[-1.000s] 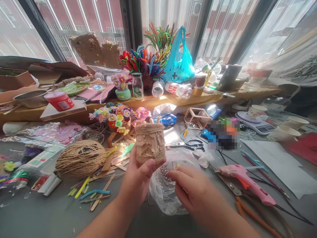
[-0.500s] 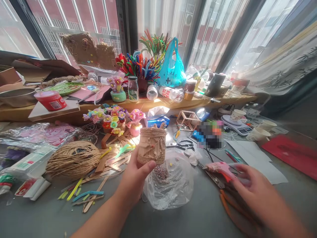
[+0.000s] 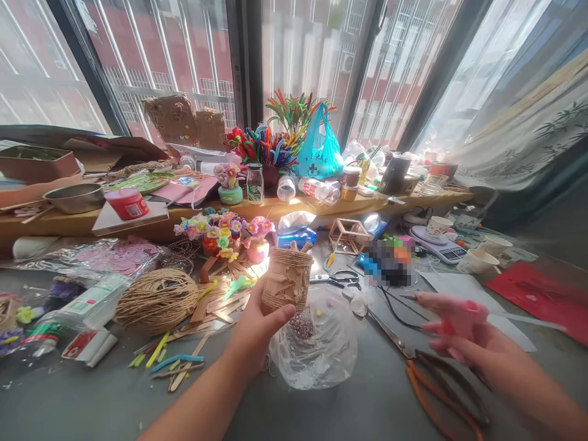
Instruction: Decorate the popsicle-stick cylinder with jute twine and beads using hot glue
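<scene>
The left hand (image 3: 260,324) holds a small twine-wrapped container (image 3: 287,278) upright, its fingers closed around the side and the thumb across the lower front. The container is in the air above the near side of the table (image 3: 220,404), roughly mid-view, with a band of twine at its top and another at its base, and small reddish bits on the rough front between them.

The right hand (image 3: 482,352) is wrapped around a pink glue gun (image 3: 459,315), well apart from the container; the gun is blurred, its nozzle pointing left and a pale glue stick (image 3: 528,320) jutting from its back end.

Below the container lies a clear plastic bag (image 3: 333,355) with dark, glittery beads (image 3: 301,324) — partly hidden by the left hand. Large orange-handled scissors (image 3: 411,358) lie between the bag and the right hand, and black-handled scissors (image 3: 344,278) rest beyond the bag. To the left are a coil of twine (image 3: 156,300) and scattered wooden sticks (image 3: 199,315). Behind the container stand a pink flower pot (image 3: 258,250) and a blue tissue pack (image 3: 296,237). On the right, white paper (image 3: 459,288) lies beside a red sheet (image 3: 542,297), and a paper cup (image 3: 438,226) sits on a scale (image 3: 441,248). Along the window, a ledge (image 3: 294,210) bears a bright blue bag (image 3: 321,156) and a glass jar (image 3: 255,184).
</scene>
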`<state>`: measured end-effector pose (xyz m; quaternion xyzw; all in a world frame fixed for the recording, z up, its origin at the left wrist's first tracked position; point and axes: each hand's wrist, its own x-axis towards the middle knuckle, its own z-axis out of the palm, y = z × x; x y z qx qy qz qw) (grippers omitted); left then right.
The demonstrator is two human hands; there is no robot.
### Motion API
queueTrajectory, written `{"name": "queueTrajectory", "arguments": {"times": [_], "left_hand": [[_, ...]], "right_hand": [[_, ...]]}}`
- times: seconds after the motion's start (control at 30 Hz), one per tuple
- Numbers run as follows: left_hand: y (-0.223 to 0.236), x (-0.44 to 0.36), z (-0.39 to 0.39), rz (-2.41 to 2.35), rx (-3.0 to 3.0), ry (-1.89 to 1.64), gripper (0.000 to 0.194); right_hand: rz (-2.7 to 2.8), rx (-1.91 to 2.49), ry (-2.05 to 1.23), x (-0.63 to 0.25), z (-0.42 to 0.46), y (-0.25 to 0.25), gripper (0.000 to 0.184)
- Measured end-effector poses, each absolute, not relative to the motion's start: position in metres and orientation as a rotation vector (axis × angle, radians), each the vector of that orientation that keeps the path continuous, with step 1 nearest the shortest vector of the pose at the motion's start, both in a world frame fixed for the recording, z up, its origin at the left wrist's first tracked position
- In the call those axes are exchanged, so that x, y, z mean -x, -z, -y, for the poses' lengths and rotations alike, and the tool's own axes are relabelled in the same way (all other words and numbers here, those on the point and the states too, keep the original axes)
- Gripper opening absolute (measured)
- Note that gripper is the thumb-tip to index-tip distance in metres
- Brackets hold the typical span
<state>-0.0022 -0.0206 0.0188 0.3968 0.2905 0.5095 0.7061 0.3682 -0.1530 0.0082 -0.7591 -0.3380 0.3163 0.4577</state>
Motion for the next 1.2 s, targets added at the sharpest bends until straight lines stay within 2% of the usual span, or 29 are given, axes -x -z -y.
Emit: {"name": "queueTrajectory", "arguments": {"times": [0.33, 0.53, 1.2], "left_hand": [[-0.024, -0.005, 0.026, -0.704, -0.897, -1.206, 0.085], [-0.025, -0.006, 0.028, -0.679, -0.915, -1.184, 0.086], [-0.026, -0.007, 0.032, -0.624, -0.885, -1.159, 0.089]], "right_hand": [[0.937, 1.371, -1.000, -0.260, 0.125, -0.032, 0.039], [1.117, 1.336, -0.906, -0.220, 0.116, -0.038, 0.044], [1.261, 1.317, -0.847, -0.207, 0.109, -0.035, 0.042]]}}
